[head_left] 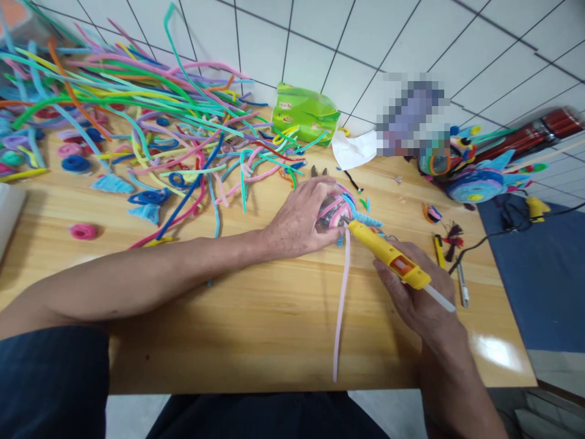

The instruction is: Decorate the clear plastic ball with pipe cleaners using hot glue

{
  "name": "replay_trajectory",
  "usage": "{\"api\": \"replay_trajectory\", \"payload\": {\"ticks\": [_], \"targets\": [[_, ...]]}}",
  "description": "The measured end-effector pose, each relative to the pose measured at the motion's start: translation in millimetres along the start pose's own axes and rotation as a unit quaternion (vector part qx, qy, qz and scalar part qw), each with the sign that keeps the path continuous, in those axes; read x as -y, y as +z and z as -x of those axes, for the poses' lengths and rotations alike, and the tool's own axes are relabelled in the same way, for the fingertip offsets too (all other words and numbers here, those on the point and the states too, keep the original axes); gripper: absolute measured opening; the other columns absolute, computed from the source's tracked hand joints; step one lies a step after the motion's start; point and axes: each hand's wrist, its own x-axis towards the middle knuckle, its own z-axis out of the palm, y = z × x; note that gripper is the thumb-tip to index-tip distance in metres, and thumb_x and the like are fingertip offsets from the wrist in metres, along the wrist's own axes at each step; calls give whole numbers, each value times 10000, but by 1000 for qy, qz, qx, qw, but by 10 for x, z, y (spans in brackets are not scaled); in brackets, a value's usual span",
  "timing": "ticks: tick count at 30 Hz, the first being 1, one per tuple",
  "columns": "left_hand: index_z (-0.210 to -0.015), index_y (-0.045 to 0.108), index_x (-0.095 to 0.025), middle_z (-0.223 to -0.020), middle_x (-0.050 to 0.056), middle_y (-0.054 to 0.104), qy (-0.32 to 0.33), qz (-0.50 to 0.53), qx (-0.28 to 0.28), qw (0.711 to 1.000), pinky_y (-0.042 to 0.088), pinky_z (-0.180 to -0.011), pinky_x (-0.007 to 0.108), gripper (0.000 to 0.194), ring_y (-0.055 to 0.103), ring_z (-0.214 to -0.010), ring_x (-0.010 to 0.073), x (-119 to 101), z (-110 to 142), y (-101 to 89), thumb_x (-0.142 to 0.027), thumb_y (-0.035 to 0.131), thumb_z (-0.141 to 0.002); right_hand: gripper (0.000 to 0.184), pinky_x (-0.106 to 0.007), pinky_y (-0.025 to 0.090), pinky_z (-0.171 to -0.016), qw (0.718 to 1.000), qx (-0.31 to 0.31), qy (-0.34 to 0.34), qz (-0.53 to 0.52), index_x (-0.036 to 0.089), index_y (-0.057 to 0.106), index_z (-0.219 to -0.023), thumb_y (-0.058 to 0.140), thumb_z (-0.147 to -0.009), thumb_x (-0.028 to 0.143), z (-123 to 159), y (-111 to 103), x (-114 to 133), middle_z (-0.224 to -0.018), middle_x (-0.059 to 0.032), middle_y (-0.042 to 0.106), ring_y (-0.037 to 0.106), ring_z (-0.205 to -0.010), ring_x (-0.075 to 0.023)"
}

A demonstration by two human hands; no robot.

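Head view: the left hand (301,216) clasps a colourful craft piece (342,210) (pink strip (342,305) trailing below); the right hand (423,283) grips a yellow glue gun (384,250), pointed at it.

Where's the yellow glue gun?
In the head view, the glue gun is right of centre, held in the right hand, beside the long pink strip.
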Motion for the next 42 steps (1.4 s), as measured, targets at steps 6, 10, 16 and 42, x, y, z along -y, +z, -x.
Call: {"api": "replay_trajectory", "payload": {"ticks": [6,10,16,42], "targets": [[-1379,517,-240,-1509,176,641,-16,4,10,1000,465,-1272,596,566,582,-1497,365,-2,-5,2,-349,793,-897,350,-363,689,-824,1000,0,1,8,233,655,-1417,662,-1067,229,8,5,-3,-1199,-115,842,844,-1039,-281],[-1381,511,-238,-1502,178,641,-8,4,7,1000,471,-1262,593,563,582,-1494,365,-2,-2,-1,-358,788,-905,318,-358,689,-836,1000,3,4,12,228,657,-1392,648,-1074,229,5,-1,4,-1190,-117,842,845,-1046,-278],[-1384,510,-220,-1489,185,646,8,-3,-1,1000,482,-1257,580,549,592,-1483,356,4,5,-1,-371,771,-925,312,-360,689,-837,1000,7,7,13,225,663,-1388,646,-1076,239,-1,-1,18,-1191,-117,843,845,-1045,-278],[-1395,506,-242,-1527,178,629,-16,1,15,1000,479,-1269,605,586,570,-1518,363,-6,6,-7,-350,798,-898,224,-423,685,-866,992,6,96,-78,282,733,-1277,693,-1057,294,72,-10,-7,-1201,-73,844,830,-1056,-285]]}}
